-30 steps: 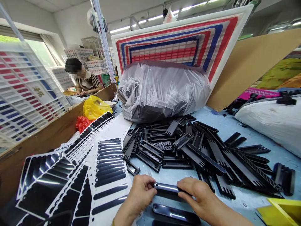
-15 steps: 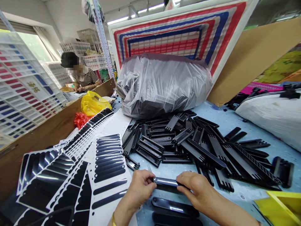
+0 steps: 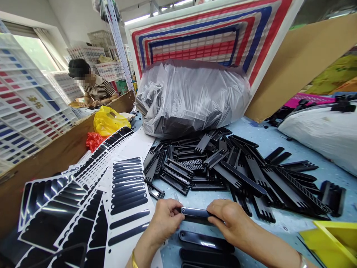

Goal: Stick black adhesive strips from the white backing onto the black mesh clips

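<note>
Between my hands is a long black plastic strip (image 3: 195,212) with a rounded, glossy top and a small hole near its left end. My left hand (image 3: 166,216) pinches that left end between thumb and fingers. Around the right end, my right hand (image 3: 230,216) is closed, with its fingers along the top. Just below lie several similar glossy black strips (image 3: 206,241) in a row on the blue table. To the left is a white backing sheet (image 3: 152,212) bearing black strip-shaped stickers (image 3: 129,186).
A heap of black plastic pieces (image 3: 192,167) spreads beyond my hands. Behind it sit a grey plastic bag (image 3: 195,98) and a striped crate (image 3: 195,48). More sticker sheets (image 3: 52,216) overlap at left; a yellow bin (image 3: 331,242) stands right. A co-worker (image 3: 97,89) sits at far left.
The view has shifted slightly. Both hands keep hold of the black strip in nearly the same place. The co-worker's hands have moved a little.
</note>
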Tool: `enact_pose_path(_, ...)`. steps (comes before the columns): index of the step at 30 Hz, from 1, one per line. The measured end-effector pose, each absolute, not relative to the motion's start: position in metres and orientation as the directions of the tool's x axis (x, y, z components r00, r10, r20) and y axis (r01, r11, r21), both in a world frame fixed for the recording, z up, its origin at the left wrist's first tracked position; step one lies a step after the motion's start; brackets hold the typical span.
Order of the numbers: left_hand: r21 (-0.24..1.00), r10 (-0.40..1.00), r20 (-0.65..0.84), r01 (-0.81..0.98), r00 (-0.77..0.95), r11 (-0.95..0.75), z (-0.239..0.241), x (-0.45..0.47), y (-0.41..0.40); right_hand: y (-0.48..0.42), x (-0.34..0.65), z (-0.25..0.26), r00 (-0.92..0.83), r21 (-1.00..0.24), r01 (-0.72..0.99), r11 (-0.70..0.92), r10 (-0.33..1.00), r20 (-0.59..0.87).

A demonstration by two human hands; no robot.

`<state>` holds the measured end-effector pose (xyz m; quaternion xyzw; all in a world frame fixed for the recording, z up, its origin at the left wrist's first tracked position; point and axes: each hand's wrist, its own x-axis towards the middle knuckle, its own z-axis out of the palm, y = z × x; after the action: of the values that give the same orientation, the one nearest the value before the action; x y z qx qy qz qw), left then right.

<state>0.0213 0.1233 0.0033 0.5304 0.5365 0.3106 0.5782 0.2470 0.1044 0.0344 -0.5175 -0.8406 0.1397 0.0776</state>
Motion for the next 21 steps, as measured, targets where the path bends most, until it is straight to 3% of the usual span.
enact_pose_path(21, 0.939, 0.921, -0.343, 0.058, 0.186, 0.338, 0.003, 0.024, 0.126, 0.104, 0.242, 0.046, -0.423, -0.326, 0.874, 0.360, 0.894, -0.146)
